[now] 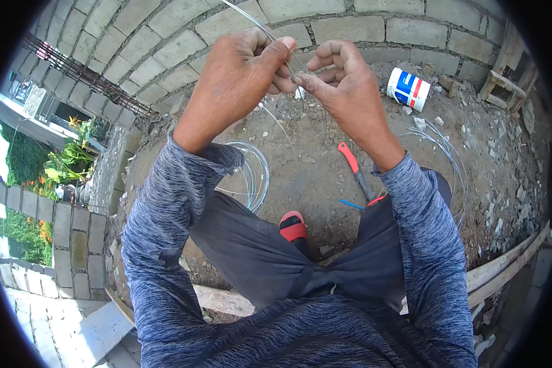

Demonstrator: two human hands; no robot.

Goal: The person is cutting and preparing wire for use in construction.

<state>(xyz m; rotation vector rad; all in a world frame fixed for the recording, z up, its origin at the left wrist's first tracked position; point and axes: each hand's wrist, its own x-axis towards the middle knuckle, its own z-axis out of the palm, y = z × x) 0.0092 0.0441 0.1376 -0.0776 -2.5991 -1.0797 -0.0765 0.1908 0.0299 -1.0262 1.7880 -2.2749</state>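
Observation:
My left hand pinches a few thin strands of metal wire between thumb and fingers. The strands run from the top edge of the view down past the fingertips. Close on the right, my right hand has its thumb and a finger at the lower part of the wire, with its other fingers curled and apart. Below the left wrist, a coil of wire lies on the dirt. A red-and-grey-handled hand tool rests on the ground below the right hand, its lower end partly hidden by my leg.
A white plastic bucket lies tipped near the block wall. Loose wire curves over the dirt at right, near stone rubble. A rebar cage leans at upper left. Wooden boards lie at lower right. A blue strip sits beside the tool.

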